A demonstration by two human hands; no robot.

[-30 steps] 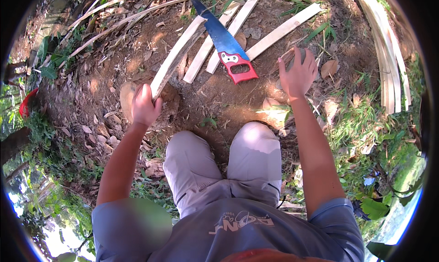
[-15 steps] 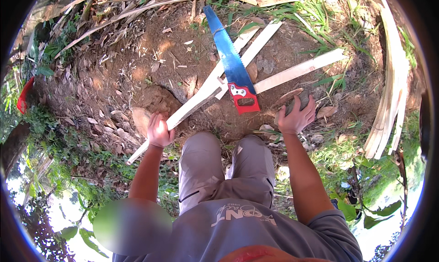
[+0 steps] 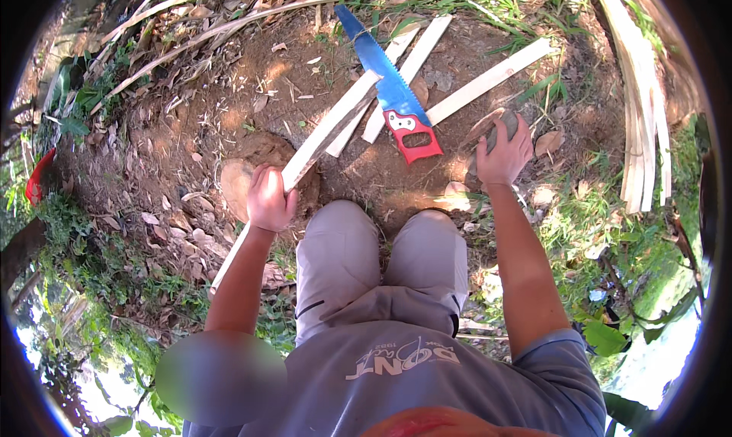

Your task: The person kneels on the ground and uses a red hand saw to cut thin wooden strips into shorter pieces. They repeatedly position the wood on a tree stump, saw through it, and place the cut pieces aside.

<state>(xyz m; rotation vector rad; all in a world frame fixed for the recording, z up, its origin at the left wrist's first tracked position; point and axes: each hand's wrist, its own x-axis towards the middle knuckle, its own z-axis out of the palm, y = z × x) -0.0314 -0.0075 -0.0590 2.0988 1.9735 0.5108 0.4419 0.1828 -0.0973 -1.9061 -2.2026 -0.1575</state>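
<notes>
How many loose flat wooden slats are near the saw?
4: one slat gripped in the left hand, two under the saw blade, one right of it. Others may be hidden.

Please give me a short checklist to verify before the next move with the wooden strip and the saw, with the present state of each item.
1. Left hand closed around the long wooden strip: ok.
2. Right hand off the saw, resting on the ground beside it: ok.
3. Red saw handle points toward the person, uncovered: ok.
4. Saw blade lies across other strips, not free: not ok.
5. Firmness of the left grip: cannot tell.
</notes>
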